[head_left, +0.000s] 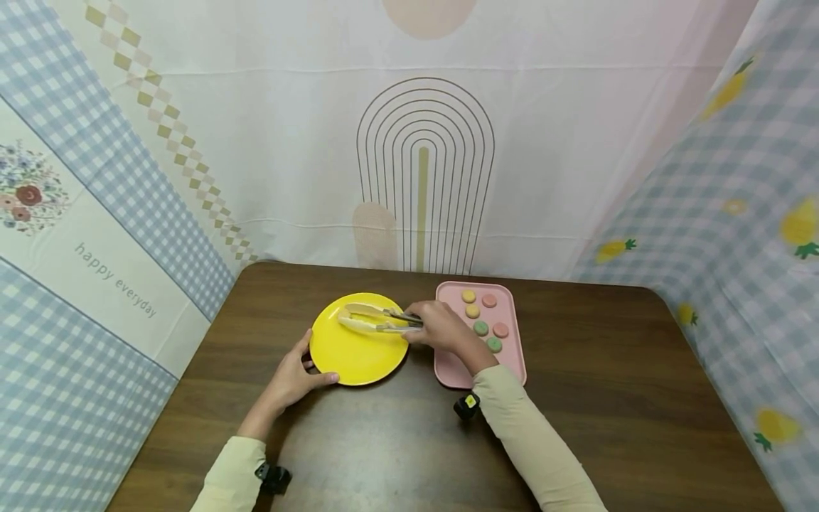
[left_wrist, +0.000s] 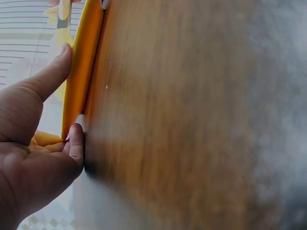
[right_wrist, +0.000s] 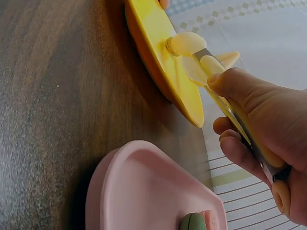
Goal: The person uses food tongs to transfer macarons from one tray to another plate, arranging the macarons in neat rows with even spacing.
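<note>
My left hand (head_left: pixel 293 377) holds the yellow plate (head_left: pixel 365 355) by its left rim. In the left wrist view its thumb (left_wrist: pixel 55 72) lies against the rim, with fingertips at the underside edge. My right hand (head_left: pixel 441 328) grips a pair of tongs (head_left: pixel 398 328) with metal arms and pale, cream tips. Those tips are over the plate, spread a little apart. By one tip, in the right wrist view, is a small tan-yellow round piece (right_wrist: pixel 170 46), mostly hidden; whether the tongs pinch it I cannot tell.
Right of the plate lies a pink tray (head_left: pixel 454 368) holding several macarons in yellow, pink and green, such as a green macaron (head_left: pixel 480 328). My right forearm crosses over the tray. Both stand on a brown wooden table (head_left: pixel 589 370), with a patterned cloth (head_left: pixel 307 156) hanging behind.
</note>
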A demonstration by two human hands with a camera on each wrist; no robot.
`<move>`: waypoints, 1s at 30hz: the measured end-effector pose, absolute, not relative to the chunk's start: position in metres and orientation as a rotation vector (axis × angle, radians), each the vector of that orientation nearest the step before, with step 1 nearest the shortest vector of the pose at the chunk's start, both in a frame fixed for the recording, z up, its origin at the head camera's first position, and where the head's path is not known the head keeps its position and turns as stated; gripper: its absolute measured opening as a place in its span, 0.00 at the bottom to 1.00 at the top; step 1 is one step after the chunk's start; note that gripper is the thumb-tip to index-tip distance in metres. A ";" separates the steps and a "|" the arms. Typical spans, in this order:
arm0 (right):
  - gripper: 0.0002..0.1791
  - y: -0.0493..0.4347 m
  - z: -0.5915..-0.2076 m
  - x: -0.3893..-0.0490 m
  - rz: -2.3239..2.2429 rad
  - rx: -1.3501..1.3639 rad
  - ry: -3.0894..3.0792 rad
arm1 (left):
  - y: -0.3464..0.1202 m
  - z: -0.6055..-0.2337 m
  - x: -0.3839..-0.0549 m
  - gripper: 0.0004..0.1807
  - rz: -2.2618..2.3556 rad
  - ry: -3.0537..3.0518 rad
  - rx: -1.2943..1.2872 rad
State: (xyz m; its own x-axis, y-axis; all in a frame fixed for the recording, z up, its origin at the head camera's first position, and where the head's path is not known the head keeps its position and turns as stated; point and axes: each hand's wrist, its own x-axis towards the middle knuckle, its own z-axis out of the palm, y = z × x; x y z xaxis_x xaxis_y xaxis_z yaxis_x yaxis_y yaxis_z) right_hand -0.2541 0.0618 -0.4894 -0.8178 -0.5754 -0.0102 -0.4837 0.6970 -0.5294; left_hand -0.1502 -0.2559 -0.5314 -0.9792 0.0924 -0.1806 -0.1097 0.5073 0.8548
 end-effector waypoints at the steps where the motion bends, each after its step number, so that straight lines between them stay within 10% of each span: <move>1: 0.24 0.062 -0.490 -0.254 -0.773 -0.858 2.735 | -0.256 -0.532 -0.150 0.66 1.465 2.548 -0.015; 23: 0.13 0.142 -0.448 -0.212 -0.856 -1.047 2.947 | -0.257 -0.532 -0.150 0.66 1.462 2.550 -0.005; 30: 0.24 0.195 -0.434 -0.195 -0.750 -0.927 3.044 | -0.257 -0.533 -0.151 0.66 1.450 2.553 -0.006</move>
State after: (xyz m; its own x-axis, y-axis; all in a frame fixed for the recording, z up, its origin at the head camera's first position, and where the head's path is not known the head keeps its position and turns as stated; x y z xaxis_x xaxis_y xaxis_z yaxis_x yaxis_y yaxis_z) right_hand -0.1947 0.1948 -0.4335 -0.8318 -0.4965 0.2483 -0.5550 0.7351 -0.3894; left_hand -0.1508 -0.2569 -0.5332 -0.9789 0.0975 -0.1794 -0.1041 0.5175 0.8493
